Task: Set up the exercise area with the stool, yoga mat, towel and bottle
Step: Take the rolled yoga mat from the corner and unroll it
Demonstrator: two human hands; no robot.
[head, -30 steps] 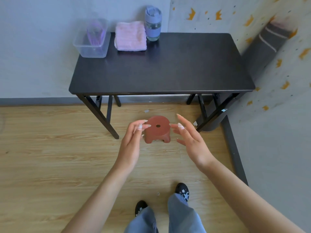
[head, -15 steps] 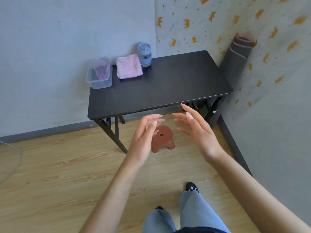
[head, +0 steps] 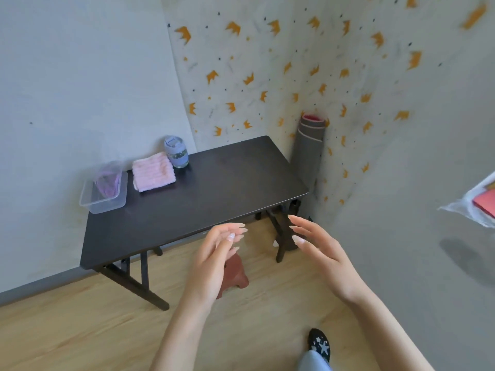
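Note:
A small red-brown stool (head: 235,274) stands on the wood floor in front of the black table (head: 214,194), partly hidden behind my left hand (head: 214,261). My left hand and my right hand (head: 318,250) hover above it with straight fingers, holding nothing. On the table's far left lie a folded pink towel (head: 153,172) and a lilac bottle (head: 176,152). A rolled grey yoga mat (head: 308,156) stands upright in the corner to the right of the table.
A clear plastic box (head: 104,194) with something purple inside sits at the table's left end. Walls close in behind and to the right. A clear bag with a red item (head: 479,202) shows at the right edge. My foot (head: 320,344) is on the floor.
The view has risen and tilted up, so the stool sits lower and more hidden. Both hands have lifted away from the stool and stay open.

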